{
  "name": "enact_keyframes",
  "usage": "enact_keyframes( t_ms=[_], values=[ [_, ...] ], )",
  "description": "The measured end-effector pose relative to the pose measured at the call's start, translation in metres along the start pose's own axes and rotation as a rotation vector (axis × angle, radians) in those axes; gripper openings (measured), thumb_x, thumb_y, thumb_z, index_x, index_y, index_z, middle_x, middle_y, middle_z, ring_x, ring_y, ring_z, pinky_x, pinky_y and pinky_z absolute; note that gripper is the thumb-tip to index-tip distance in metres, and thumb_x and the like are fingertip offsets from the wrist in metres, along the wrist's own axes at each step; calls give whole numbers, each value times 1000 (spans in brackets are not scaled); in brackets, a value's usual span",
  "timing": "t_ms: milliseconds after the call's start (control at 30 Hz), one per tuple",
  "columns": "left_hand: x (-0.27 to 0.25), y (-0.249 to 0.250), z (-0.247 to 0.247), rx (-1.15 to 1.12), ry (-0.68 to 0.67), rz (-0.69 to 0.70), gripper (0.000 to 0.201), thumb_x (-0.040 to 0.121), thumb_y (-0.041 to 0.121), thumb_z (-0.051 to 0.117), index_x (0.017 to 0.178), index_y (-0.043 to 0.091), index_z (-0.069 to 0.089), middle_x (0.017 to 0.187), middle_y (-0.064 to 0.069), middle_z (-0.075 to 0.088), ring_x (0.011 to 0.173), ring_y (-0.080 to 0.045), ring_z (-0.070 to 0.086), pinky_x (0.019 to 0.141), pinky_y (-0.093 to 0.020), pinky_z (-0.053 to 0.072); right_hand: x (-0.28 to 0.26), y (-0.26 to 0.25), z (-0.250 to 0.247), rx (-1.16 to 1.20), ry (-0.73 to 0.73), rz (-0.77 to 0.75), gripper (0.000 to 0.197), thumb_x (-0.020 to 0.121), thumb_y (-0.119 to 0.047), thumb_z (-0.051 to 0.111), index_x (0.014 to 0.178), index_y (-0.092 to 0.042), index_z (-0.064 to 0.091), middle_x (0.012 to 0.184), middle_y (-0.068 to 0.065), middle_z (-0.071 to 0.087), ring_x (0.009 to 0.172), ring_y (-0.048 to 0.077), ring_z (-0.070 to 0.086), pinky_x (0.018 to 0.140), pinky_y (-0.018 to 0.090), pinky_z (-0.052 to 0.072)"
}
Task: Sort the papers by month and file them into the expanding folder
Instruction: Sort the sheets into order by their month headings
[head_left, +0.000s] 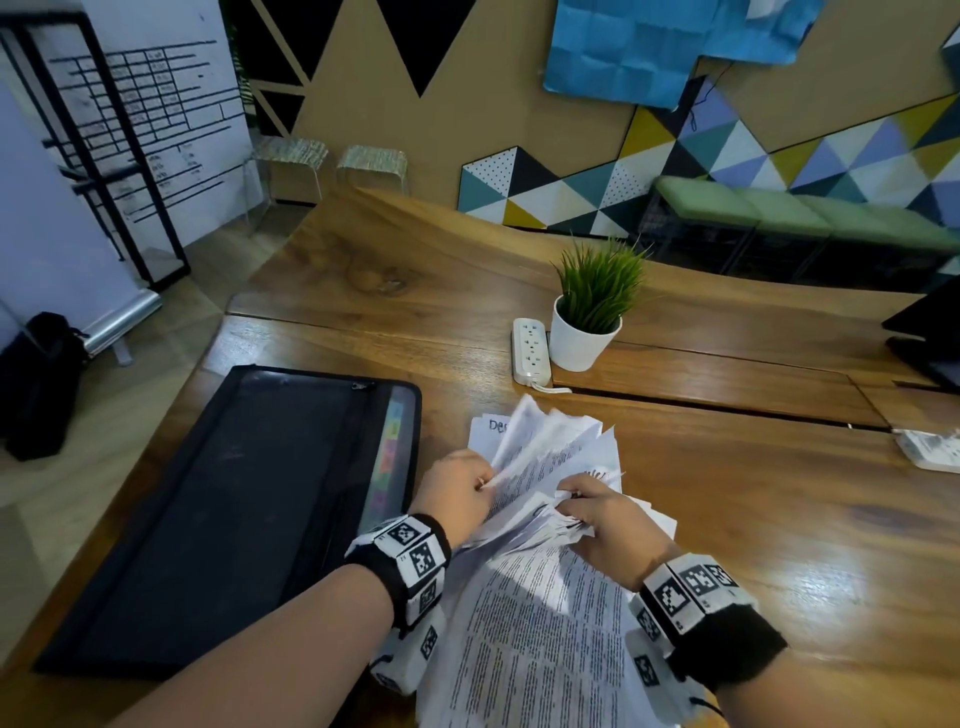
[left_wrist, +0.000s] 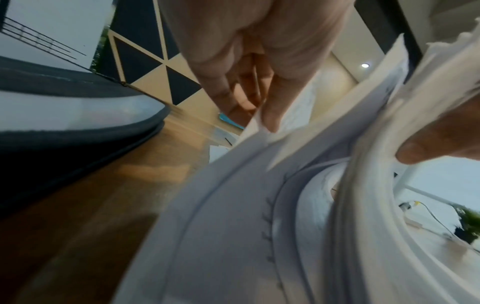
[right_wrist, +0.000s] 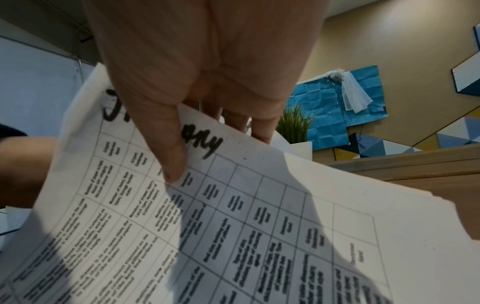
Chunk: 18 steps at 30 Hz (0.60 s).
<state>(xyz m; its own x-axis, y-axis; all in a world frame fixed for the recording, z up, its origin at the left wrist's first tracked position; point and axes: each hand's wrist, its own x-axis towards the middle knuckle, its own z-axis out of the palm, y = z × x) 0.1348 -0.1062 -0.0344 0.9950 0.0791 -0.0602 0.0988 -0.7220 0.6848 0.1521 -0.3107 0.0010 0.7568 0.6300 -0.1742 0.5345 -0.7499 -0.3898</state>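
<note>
Papers (head_left: 540, 613) held fanned above table (head_left: 727, 499), beside folder (head_left: 218, 519). Sheet edges pinched by left hand (head_left: 457, 493); bundle gripped by right hand (head_left: 602, 525). Risk judged: loose sheets slipped, months mixed, edges crumpled.

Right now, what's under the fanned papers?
More printed sheets and the wooden table. Both hands, left hand and right hand, grip the papers; anything beneath is covered.

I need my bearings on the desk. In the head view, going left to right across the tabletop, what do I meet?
Expanding folder → left hand → fanned papers → right hand → small white box at the right edge. Farther back, power strip → potted plant.
</note>
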Motion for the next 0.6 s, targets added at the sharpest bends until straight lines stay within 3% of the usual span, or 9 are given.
enact_keyframes(
  t_ms=[67,167,200,233,300,433,500,600],
  values=[
    [-3,4,-1,59,-87,7,18,91,9,54,81,8,69,88,-7,61,75,-20,53,68,-23,39,2,-2,0,1,-1,-7,22,82,-8,62,103,-13,67,129,-2,46,106,16,57,91,25,44],
    [-1,-2,-9,-9,-60,-67,33,91,5,51,59,10,59,65,-14,55,64,-23,45,68,-33,47,6,-3,1,-18,-11,-9,20,83,-9,62,102,-13,67,127,-1,47,105,16,57,91,25,44],
    [1,-5,-15,-64,-13,-100,33,91,4,51,62,12,64,69,-12,61,68,-25,52,72,-30,49,8,-2,1,-24,-18,-4,22,83,-10,62,104,-13,67,127,-2,47,105,16,57,91,26,45],
    [3,-8,-23,-119,52,-116,27,92,3,52,78,9,74,83,-12,70,79,-25,61,75,-23,47,10,-1,1,-32,-25,-1,23,82,-10,62,105,-13,67,127,-3,47,105,16,57,91,26,45],
    [8,-10,-44,-204,170,-159,24,92,5,54,106,8,73,107,-8,72,98,-20,65,77,-15,42,14,-1,1,-37,-34,-2,22,83,-10,61,104,-13,67,125,-3,48,104,15,57,91,26,44],
    [24,-18,-93,-317,337,-190,21,89,6,59,103,12,74,109,-5,70,103,-21,63,92,-30,50,25,-2,-1,-67,-44,36,21,85,-14,60,106,-10,65,129,-4,44,104,14,56,91,21,41],
    [28,-17,-115,-345,432,-143,23,87,0,57,103,8,73,106,-9,70,101,-23,64,86,-25,49,32,-3,-1,-56,-40,54,22,85,-14,61,106,-9,65,132,-3,43,105,15,56,94,23,42],
    [29,-10,-151,-406,562,-92,22,88,0,56,101,3,73,91,-15,72,78,-18,62,61,-8,41,40,-3,-1,-52,32,26,23,82,-11,64,105,-9,66,144,2,33,117,18,51,102,24,39]
  ],
)
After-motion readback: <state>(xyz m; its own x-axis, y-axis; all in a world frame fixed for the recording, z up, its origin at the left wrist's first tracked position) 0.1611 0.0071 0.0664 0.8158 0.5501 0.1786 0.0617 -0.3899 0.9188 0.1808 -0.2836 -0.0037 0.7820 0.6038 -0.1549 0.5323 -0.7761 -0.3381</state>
